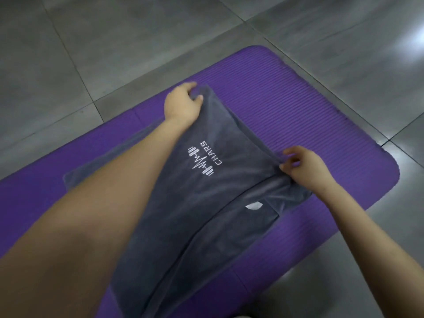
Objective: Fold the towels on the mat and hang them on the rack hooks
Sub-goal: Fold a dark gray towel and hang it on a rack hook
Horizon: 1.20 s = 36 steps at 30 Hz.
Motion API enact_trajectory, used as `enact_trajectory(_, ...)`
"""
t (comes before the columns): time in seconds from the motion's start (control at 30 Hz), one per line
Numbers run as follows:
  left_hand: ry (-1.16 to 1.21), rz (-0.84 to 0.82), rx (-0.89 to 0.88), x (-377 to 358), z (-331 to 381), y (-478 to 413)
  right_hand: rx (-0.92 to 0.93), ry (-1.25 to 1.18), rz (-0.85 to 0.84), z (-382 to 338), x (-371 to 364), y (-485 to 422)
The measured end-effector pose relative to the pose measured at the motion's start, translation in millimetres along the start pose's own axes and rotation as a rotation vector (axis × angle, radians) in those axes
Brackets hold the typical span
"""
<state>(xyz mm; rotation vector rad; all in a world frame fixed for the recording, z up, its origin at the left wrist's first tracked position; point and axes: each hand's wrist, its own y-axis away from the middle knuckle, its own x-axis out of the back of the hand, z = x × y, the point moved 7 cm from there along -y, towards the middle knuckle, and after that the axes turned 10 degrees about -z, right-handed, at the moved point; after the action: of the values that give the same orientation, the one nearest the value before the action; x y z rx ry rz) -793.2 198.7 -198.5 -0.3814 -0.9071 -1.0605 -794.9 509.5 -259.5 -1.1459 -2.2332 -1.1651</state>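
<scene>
Reads "CHARS" in white stitching on the grey towel [220,203], next to a logo [202,160] of a barbell broken by a pulse line, with the lettering turned sideways to the camera. Carries a small white tag [253,205] on a lower layer near the right side, too small to read. Lies on the purple ribbed mat [286,99], itself on a grey tiled floor [114,42], top layer doubled over a lower one that sticks out at left and right.

Left grip [182,104]: arm stretched far forward across the cloth, fingers curled, pinching the towel's far corner close to the mat's far edge. Right grip [305,166]: nearer and off to the right, thumb and fingertips closed on the towel's right edge, forearm coming in from the lower right. Drawn straight between the two along the top layer's right edge.
</scene>
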Motion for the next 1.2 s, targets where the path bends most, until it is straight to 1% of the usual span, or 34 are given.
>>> enact_trajectory(0.07,-0.037,-0.075,-0.02,-16,-22,30,-0.062,0.049,0.037,17,-5,7)
enact_trajectory(0.13,-0.06,-0.154,-0.029,-25,-46,68,-0.076,0.043,0.114,27,-8,22)
enact_trajectory(0.23,-0.005,-0.231,0.017,-26,-83,125,-0.061,0.098,0.241,34,-13,39)
enact_trajectory(0.3,0.044,-0.26,0.054,-24,-101,162,-0.096,0.128,0.297,36,-17,43)
enact_trajectory(0.37,0.104,-0.309,0.086,-26,-114,197,-0.148,0.177,0.315,36,-18,41)
enact_trajectory(0.43,0.161,-0.366,0.131,-32,-126,227,-0.131,0.235,0.308,34,-21,35)
enact_trajectory(0.5,0.199,-0.419,0.167,-39,-133,249,-0.106,0.221,0.291,32,-25,32)
enact_trajectory(0.6,0.189,-0.473,0.165,-48,-131,271,-0.09,0.058,0.281,30,-24,33)
enact_trajectory(0.63,0.184,-0.486,0.163,-50,-129,277,-0.09,-0.061,0.27,31,-23,33)
enact_trajectory(0.73,0.143,-0.514,0.182,-55,-128,291,-0.036,-0.543,0.172,33,-25,33)
enact_trajectory(0.77,0.1,-0.534,0.181,-57,-129,295,-0.031,-0.62,0.144,32,-25,35)
enact_trajectory(0.8,0.045,-0.554,0.167,-59,-129,299,-0.033,-0.632,0.13,32,-23,36)
enact_trajectory(0.9,-0.138,-0.576,0.068,-64,-125,311,-0.03,-0.54,0.131,36,-9,38)
enact_trajectory(1.0,-0.282,-0.491,-0.028,-64,-120,321,0.0,-0.451,0.145,44,4,36)
enact_trajectory(1.07,-0.332,-0.445,-0.051,-66,-121,327,0.021,-0.378,0.142,49,6,32)
enact_trajectory(1.2,-0.351,-0.442,-0.125,-71,-127,337,0.021,-0.242,0.112,60,-2,22)
